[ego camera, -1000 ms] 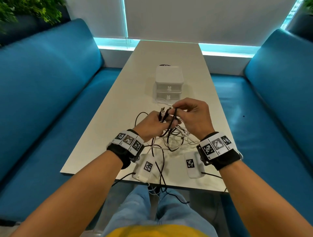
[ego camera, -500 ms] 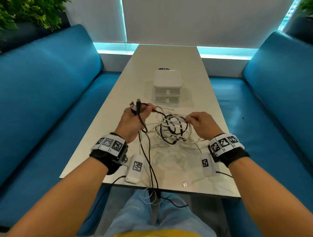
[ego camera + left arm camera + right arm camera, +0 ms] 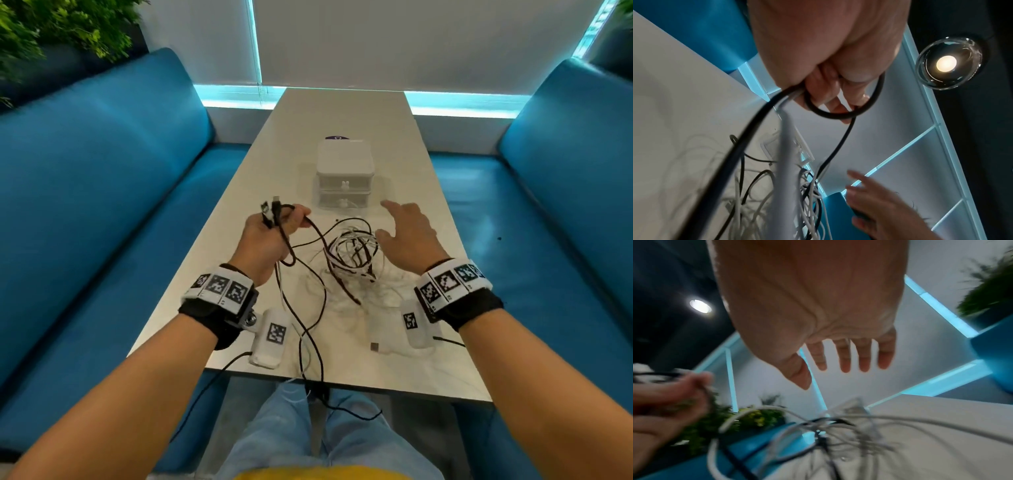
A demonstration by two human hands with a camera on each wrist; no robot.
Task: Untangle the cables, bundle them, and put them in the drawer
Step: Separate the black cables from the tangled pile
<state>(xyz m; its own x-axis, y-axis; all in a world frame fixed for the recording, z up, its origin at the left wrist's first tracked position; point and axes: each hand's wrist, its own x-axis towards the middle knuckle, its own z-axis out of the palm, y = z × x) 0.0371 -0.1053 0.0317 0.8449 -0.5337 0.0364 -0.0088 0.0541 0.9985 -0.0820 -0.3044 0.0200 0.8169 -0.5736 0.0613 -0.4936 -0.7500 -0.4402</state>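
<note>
Ceiling lamp [image 3: 945,62] shows only from the wrist, above left hand [image 3: 826,68] gripping cables [image 3: 756,116].

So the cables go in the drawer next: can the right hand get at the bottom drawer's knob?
Probably yes: the right hand is open, holds nothing, and hovers beside the bottom drawer's knob with nothing between them.
</note>
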